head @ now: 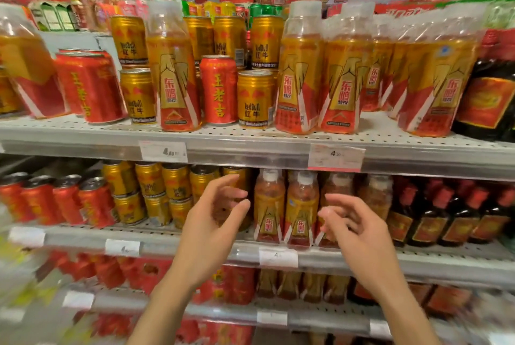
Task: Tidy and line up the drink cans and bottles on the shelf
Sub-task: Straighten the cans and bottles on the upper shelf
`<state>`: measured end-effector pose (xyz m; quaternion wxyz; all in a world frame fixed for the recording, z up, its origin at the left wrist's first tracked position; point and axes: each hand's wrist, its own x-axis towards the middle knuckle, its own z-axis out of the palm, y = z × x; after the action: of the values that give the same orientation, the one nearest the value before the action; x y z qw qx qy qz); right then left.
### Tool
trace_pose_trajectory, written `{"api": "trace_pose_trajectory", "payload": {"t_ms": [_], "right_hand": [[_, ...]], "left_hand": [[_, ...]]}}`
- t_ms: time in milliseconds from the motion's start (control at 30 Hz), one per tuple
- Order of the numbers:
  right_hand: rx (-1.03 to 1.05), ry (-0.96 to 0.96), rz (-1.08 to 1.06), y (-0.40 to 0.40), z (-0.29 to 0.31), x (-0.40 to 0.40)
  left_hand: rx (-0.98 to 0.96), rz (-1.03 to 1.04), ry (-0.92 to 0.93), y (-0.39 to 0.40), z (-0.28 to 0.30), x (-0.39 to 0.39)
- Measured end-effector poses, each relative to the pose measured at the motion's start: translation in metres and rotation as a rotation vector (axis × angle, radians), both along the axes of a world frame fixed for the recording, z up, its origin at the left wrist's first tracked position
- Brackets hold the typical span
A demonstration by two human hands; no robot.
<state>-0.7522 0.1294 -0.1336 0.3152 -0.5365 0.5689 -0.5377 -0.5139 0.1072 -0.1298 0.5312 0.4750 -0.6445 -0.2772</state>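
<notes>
Gold Red Bull cans (254, 99) and a red can (218, 90) stand mixed among gold-and-red bottles (299, 85) on the upper shelf (250, 141), above price tags (163, 151) reading 4. Before the lower shelf's bottles (302, 206), a left hand (214, 222) and right hand (359, 230) hover with fingers loosely spread, grasping nothing.

Left hand (214, 222) and right hand (359, 230) raised, palms facing, fingers loosely curled, both empty.

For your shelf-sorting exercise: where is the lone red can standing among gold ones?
Head view, upper shelf, left of centre: the red can stands between a gold-labelled bottle and a gold can.
</notes>
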Motion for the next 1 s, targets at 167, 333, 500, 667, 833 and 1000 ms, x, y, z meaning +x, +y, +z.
{"api": "trace_pose_trajectory", "payload": {"t_ms": [167, 333, 500, 667, 833, 1000], "right_hand": [[0.03, 0.009, -0.099, 0.005, -0.012, 0.041], [0.053, 0.016, -0.139, 0.01, -0.013, 0.094], [0.048, 0.056, -0.174, 0.016, -0.005, 0.13], [0.001, 0.126, -0.173, 0.015, 0.018, 0.144], [-0.12, 0.238, -0.157, -0.006, 0.061, 0.146], [-0.239, 0.404, -0.088, -0.042, 0.119, 0.149]], "left_hand": [[0.06, -0.097, 0.05, -0.01, -0.017, 0.05], [0.081, -0.159, 0.083, -0.025, -0.013, 0.109], [0.026, -0.199, 0.065, -0.039, -0.002, 0.147], [-0.03, -0.221, 0.05, -0.045, 0.016, 0.161], [-0.165, -0.175, -0.062, -0.053, 0.048, 0.167], [-0.305, -0.109, -0.208, -0.071, 0.091, 0.162]]}}
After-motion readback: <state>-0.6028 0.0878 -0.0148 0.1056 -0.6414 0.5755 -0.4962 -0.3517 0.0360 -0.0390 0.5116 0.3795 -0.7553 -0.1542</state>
